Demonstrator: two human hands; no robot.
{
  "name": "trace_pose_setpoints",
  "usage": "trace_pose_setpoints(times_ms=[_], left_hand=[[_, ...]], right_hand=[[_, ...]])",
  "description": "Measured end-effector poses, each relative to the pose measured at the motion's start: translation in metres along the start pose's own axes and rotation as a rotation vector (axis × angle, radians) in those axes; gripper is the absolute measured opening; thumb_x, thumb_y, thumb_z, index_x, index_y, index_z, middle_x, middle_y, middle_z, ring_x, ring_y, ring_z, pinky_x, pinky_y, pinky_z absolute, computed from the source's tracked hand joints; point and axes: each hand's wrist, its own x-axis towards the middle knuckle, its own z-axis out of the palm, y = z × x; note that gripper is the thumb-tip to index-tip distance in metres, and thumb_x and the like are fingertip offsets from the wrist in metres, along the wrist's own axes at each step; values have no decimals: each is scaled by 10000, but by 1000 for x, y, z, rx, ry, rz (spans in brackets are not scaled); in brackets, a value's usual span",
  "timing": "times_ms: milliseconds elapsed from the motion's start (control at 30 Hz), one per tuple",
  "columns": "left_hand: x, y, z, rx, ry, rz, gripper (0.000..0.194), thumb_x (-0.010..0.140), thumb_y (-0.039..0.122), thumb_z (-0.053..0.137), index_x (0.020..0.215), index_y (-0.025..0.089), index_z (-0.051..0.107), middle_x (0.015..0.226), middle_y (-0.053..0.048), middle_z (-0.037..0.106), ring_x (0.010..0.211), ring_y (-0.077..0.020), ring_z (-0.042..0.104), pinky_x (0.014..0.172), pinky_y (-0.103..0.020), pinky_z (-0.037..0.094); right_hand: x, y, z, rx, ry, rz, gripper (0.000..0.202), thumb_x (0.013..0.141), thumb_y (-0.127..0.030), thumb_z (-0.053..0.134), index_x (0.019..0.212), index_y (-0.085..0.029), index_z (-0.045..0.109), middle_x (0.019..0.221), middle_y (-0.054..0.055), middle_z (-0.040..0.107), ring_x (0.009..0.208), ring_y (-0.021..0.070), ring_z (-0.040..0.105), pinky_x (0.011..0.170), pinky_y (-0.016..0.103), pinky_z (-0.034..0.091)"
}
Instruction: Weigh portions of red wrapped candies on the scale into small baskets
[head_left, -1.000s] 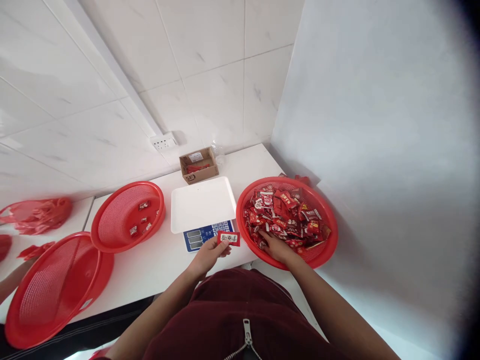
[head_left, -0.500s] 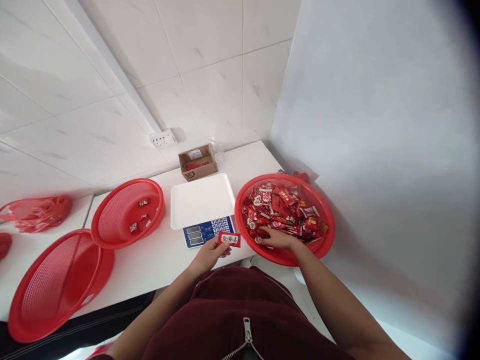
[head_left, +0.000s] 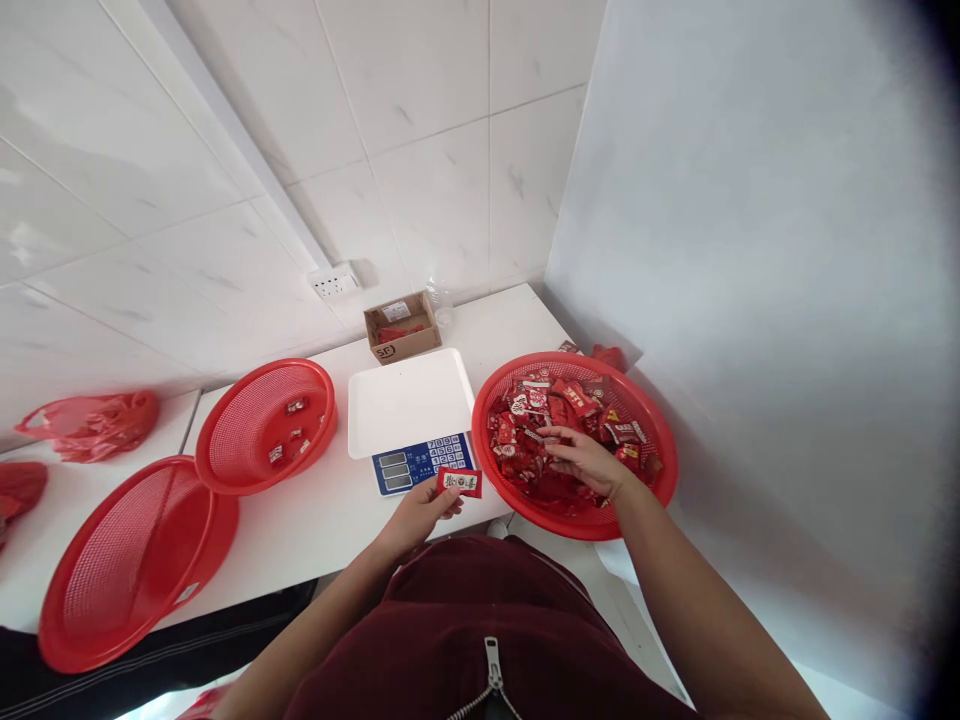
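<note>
My left hand (head_left: 422,512) is closed on a small red packet (head_left: 460,482) with a white label, held in front of the blue keypad of a scale (head_left: 395,471). On the right stands a red basket (head_left: 486,455) filled with many red-wrapped packets (head_left: 574,398). My right hand (head_left: 585,459) is over the packets inside this basket, fingers apart, and I see nothing held in it. The white tray (head_left: 409,402) of the scale lies between the baskets.
Left of the scale, a red basket (head_left: 232,420) holds several small packets. Another red basket (head_left: 112,560) sits at the table's front left edge. Red plastic bags (head_left: 112,425) lie far left. A small cardboard box (head_left: 409,345) stands behind the scale, near the wall.
My right hand has moved from the near left part of the packets toward the basket's middle, and its fingers have spread. The left hand still holds the same packet. The view has shifted slightly.
</note>
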Motion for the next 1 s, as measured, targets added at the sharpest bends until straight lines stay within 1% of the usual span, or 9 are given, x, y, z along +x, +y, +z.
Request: trace_pose_setpoints(times_ms=[100, 200, 267, 367, 433, 567, 667, 767, 1000], left_hand=[[1, 0, 1, 10, 1, -17, 438, 757, 545, 578, 950, 155, 624, 829, -54, 646, 793, -172, 598, 750, -317, 447], [10, 7, 9, 47, -63, 8, 403, 765, 518, 582, 933, 154, 624, 823, -49, 639, 774, -163, 592, 731, -308, 444], [21, 16, 19, 59, -133, 35, 421, 760, 479, 610, 1035, 161, 605, 837, -45, 641, 773, -162, 593, 735, -313, 444], [39, 31, 40, 46, -201, 52, 641, 757, 420, 647, 1319, 205, 425, 901, -47, 654, 845, -180, 603, 814, -357, 437], [47, 40, 56, 14, -230, 77, 735, 745, 384, 677, 1380, 214, 348, 1017, -76, 650, 948, -198, 593, 899, -388, 412], [51, 48, 78, -160, -295, 143, 560, 726, 365, 699, 1234, 217, 517, 1209, -98, 588, 1036, -215, 568, 925, -400, 429], [50, 49, 78, -280, -269, 76, 410, 738, 423, 673, 1082, 216, 592, 1122, -72, 628, 921, -194, 609, 801, -370, 505], [49, 49, 69, -366, -244, -6, 404, 701, 430, 711, 1008, 200, 584, 1019, -61, 658, 813, -165, 636, 726, -326, 524], [39, 57, 62, -416, -286, -71, 427, 644, 411, 761, 952, 168, 594, 892, -61, 662, 752, -158, 632, 685, -309, 509]], right_hand=[[-10, -7, -2, 147, 75, -59, 284, 662, -166, 735, 925, -253, 670, 765, -34, 611, 680, 73, 596, 661, 194, 564], [-17, -7, -4, 227, 150, -48, 222, 654, -144, 745, 844, -241, 685, 761, -35, 617, 660, 63, 592, 656, 180, 574], [-21, -7, -4, 271, 187, -43, 202, 660, -135, 742, 827, -232, 687, 746, -35, 620, 656, 64, 595, 667, 184, 578], [-28, -7, 0, 355, 213, -91, 191, 675, -145, 734, 835, -236, 681, 728, -37, 634, 691, 74, 617, 715, 192, 575], [-36, -9, 8, 381, 179, -118, 185, 692, -169, 724, 858, -237, 675, 775, -25, 665, 752, 88, 639, 756, 205, 569], [-55, -15, 29, 326, 2, -109, 232, 762, -251, 666, 994, -247, 654, 903, 5, 697, 863, 120, 656, 881, 299, 543], [-66, -18, 37, 281, -76, -120, 291, 821, -301, 594, 1109, -270, 614, 1075, 34, 681, 1012, 153, 628, 956, 372, 499], [-72, -20, 34, 257, -52, -144, 307, 849, -319, 547, 1151, -286, 593, 1250, 51, 606, 1071, 180, 607, 926, 402, 517], [-74, -28, 36, 226, -2, -144, 373, 846, -346, 544, 1219, -329, 558, 1297, 29, 577, 1006, 171, 635, 780, 326, 586]])
